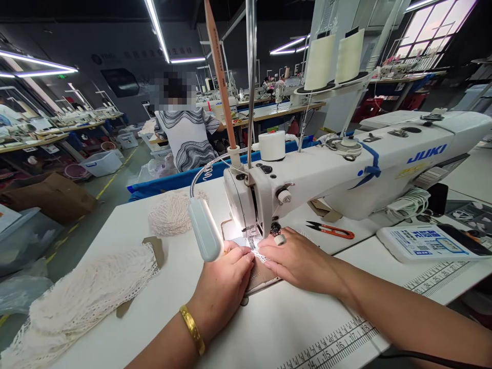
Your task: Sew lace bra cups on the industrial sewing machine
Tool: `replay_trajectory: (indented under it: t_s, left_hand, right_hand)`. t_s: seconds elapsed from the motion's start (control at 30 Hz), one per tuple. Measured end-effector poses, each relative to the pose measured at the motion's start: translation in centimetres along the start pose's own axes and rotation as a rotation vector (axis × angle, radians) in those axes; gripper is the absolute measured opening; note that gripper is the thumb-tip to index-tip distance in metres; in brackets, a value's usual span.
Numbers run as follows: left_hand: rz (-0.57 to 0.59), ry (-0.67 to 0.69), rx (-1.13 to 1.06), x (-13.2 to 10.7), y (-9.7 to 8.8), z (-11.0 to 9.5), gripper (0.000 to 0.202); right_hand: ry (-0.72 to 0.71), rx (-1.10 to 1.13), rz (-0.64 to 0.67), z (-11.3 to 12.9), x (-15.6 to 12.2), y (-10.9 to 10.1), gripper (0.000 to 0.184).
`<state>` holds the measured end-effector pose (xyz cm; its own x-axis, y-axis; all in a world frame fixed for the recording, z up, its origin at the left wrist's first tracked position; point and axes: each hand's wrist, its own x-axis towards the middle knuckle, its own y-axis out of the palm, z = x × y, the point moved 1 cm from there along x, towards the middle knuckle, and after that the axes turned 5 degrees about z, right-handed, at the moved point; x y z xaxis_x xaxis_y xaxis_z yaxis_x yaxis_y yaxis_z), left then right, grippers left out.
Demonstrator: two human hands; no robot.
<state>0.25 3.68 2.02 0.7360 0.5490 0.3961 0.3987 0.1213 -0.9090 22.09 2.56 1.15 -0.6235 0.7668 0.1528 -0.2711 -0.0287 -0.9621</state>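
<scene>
A white strip of lace trim (261,258) lies under the needle area of a white sewing machine (292,171). My left hand (227,274), with a gold bangle (192,329) at its wrist, pinches the lace's left end just before the presser foot. From the other side my right hand (298,259) holds the same strip between thumb and fingers, close to the needle. Both sets of fingertips nearly meet there and cover part of the lace. A grey lamp (206,229) on a bendable neck lights the spot.
A heap of cream lace (92,292) hangs over the table's left side; a cream bundle (171,212) sits behind it. Orange-handled thread snips (331,229) lie right of the needle, near a white box (423,243) and phone (467,238). A seated person (186,136) is beyond.
</scene>
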Motion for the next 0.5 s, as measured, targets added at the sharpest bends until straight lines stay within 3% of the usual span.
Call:
replay_trajectory:
  t_s: [0.3, 0.4, 0.5]
  left_hand:
    - [0.034, -0.085, -0.041, -0.2, 0.6, 0.7, 0.024]
    - [0.078, -0.222, -0.149, -0.2, 0.7, 1.4, 0.021]
    - [0.044, -0.411, -0.329, 0.5, 1.1, 2.9, 0.017]
  right_hand:
    - [0.008, 0.033, -0.067, -0.2, 0.2, 0.0, 0.018]
    - [-0.006, 0.054, -0.091, -0.3, 0.3, 0.2, 0.018]
    - [-0.025, 0.067, -0.130, -0.4, 0.2, 0.5, 0.016]
